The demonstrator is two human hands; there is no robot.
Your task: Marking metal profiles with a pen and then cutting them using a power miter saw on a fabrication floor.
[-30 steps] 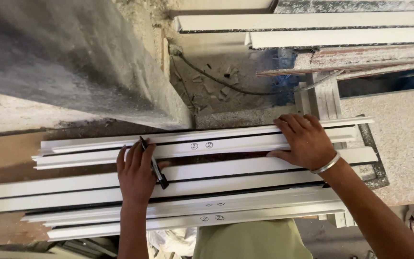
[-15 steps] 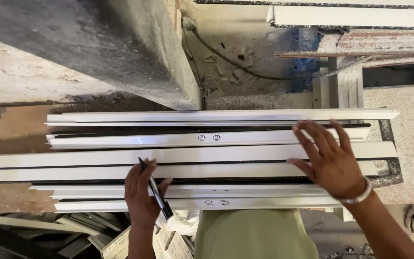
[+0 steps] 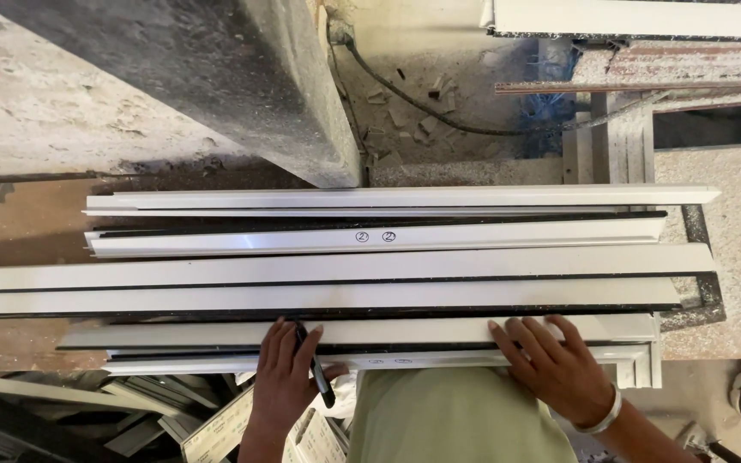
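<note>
Several long white metal profiles lie side by side in front of me, running left to right. My left hand rests on the nearest profile and grips a black marker pen between its fingers. My right hand, with a silver bangle on the wrist, lies palm down with fingers spread on the same nearest profile, further right. One profile further back bears two small circled marks at its middle.
A big grey concrete block stands at the back left. A black cable runs over rubble behind the profiles. More white profiles lie at the top right. Scrap offcuts pile up at the lower left. A speckled stone slab supports the right ends.
Both hands have slid toward me from the middle profiles to the nearest one. The view has shifted so the profiles sit lower and closer in the picture.
</note>
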